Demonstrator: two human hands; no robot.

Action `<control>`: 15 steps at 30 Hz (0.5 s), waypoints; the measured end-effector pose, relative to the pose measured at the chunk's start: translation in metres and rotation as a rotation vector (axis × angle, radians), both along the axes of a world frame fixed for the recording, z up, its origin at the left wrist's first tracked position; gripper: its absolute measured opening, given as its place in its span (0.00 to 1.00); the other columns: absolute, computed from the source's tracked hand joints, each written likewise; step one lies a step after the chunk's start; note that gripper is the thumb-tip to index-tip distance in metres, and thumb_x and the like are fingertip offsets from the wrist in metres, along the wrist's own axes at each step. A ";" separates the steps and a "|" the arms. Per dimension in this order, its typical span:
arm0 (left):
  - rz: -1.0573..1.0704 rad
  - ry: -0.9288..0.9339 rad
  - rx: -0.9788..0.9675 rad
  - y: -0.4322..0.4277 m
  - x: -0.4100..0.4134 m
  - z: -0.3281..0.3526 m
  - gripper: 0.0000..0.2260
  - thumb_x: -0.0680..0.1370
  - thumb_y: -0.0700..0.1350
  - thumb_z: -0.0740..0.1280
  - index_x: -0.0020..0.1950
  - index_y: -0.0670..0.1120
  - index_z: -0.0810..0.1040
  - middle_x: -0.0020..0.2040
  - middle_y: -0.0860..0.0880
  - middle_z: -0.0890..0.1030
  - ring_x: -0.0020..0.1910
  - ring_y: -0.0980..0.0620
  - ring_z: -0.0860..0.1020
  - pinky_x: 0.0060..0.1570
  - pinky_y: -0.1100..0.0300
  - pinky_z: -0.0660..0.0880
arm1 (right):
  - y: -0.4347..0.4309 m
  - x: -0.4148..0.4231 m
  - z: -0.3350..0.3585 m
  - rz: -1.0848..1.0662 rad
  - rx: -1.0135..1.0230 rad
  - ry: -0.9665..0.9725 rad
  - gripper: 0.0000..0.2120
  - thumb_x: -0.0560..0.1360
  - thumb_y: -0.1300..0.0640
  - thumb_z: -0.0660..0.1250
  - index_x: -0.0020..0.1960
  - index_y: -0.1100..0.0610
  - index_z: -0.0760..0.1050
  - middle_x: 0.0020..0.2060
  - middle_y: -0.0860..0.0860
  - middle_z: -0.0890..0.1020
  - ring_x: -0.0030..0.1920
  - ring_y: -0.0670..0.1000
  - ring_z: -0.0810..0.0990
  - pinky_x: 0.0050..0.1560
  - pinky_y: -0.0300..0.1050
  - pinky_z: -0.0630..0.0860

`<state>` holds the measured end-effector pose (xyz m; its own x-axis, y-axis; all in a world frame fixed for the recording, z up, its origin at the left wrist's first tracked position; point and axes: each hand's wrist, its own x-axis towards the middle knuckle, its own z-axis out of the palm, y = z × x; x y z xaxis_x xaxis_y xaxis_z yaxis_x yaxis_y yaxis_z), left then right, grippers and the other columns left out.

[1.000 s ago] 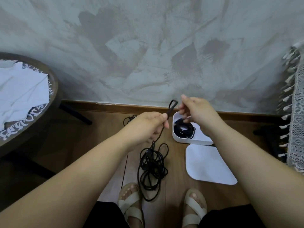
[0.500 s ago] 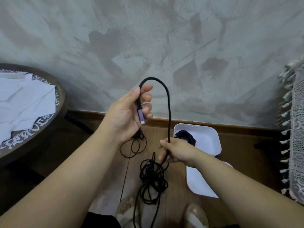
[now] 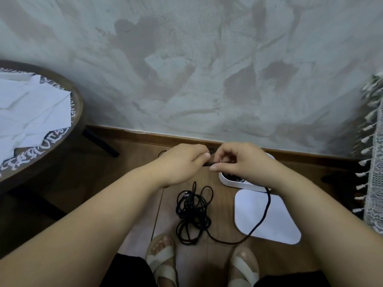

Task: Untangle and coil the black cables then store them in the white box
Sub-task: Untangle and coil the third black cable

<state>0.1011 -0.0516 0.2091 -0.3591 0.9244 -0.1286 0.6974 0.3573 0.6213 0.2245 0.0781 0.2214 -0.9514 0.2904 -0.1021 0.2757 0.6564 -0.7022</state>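
A tangled heap of black cables (image 3: pixel 192 212) lies on the wooden floor between my feet and my hands. One black cable (image 3: pixel 261 220) runs from the heap in a loop across the lid and up under my right wrist. My left hand (image 3: pixel 184 162) and my right hand (image 3: pixel 238 162) meet just above the floor, and both pinch a short stretch of that cable between them. The white box (image 3: pixel 234 182) stands by the wall, mostly hidden behind my right hand, with a coiled black cable inside it.
The box's white lid (image 3: pixel 267 216) lies flat on the floor to the right of the heap. A round wooden table (image 3: pixel 51 141) with white cloth stands at the left. A lace curtain (image 3: pixel 373 172) hangs at the right edge. My sandalled feet are at the bottom.
My left hand has come down from in front of the wall, and my right hand has risen to meet it. The raised arch of cable is gone; a loop now lies over the lid.
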 end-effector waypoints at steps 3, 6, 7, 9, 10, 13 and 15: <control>0.072 -0.297 0.051 -0.001 0.001 0.005 0.17 0.82 0.52 0.56 0.39 0.47 0.77 0.29 0.51 0.71 0.28 0.53 0.69 0.31 0.57 0.68 | 0.010 0.004 -0.001 -0.066 -0.084 0.064 0.09 0.68 0.52 0.75 0.41 0.48 0.75 0.32 0.45 0.77 0.31 0.40 0.73 0.37 0.34 0.70; 0.041 -0.737 0.007 -0.004 -0.003 0.010 0.18 0.82 0.51 0.55 0.37 0.44 0.74 0.24 0.51 0.64 0.22 0.55 0.58 0.24 0.63 0.56 | 0.017 0.006 0.001 -0.131 -0.164 0.168 0.06 0.67 0.54 0.74 0.40 0.47 0.77 0.35 0.52 0.81 0.37 0.50 0.78 0.44 0.44 0.74; 0.029 -0.873 0.000 -0.006 -0.006 0.010 0.18 0.81 0.51 0.55 0.37 0.43 0.74 0.23 0.51 0.63 0.21 0.56 0.58 0.23 0.64 0.55 | 0.019 0.005 0.002 -0.154 -0.182 0.202 0.05 0.68 0.54 0.74 0.38 0.47 0.78 0.36 0.52 0.82 0.38 0.50 0.78 0.45 0.44 0.75; 0.037 -1.097 0.029 -0.010 -0.011 0.012 0.16 0.78 0.51 0.57 0.36 0.43 0.74 0.22 0.52 0.63 0.18 0.58 0.59 0.21 0.65 0.54 | 0.022 0.004 0.003 -0.204 -0.209 0.244 0.05 0.69 0.54 0.72 0.37 0.47 0.79 0.35 0.49 0.81 0.36 0.44 0.76 0.43 0.38 0.73; 0.038 -1.206 0.067 -0.011 -0.013 0.011 0.16 0.77 0.51 0.59 0.35 0.44 0.75 0.21 0.53 0.63 0.17 0.59 0.59 0.20 0.66 0.55 | 0.024 0.003 0.003 -0.232 -0.219 0.251 0.05 0.70 0.54 0.72 0.37 0.47 0.79 0.34 0.48 0.80 0.34 0.42 0.74 0.39 0.35 0.71; -0.126 -1.653 0.243 -0.011 -0.022 0.010 0.13 0.79 0.49 0.63 0.39 0.44 0.78 0.23 0.54 0.65 0.19 0.59 0.62 0.20 0.67 0.60 | 0.028 0.001 -0.007 -0.305 -0.276 0.222 0.08 0.77 0.52 0.64 0.41 0.48 0.79 0.27 0.42 0.75 0.28 0.44 0.68 0.31 0.34 0.67; -0.268 -1.963 0.381 -0.009 -0.029 0.010 0.13 0.82 0.46 0.59 0.46 0.40 0.77 0.26 0.51 0.67 0.24 0.56 0.64 0.25 0.64 0.64 | 0.030 -0.001 -0.019 -0.357 -0.353 0.195 0.12 0.80 0.50 0.58 0.44 0.48 0.79 0.29 0.44 0.75 0.28 0.46 0.67 0.31 0.37 0.67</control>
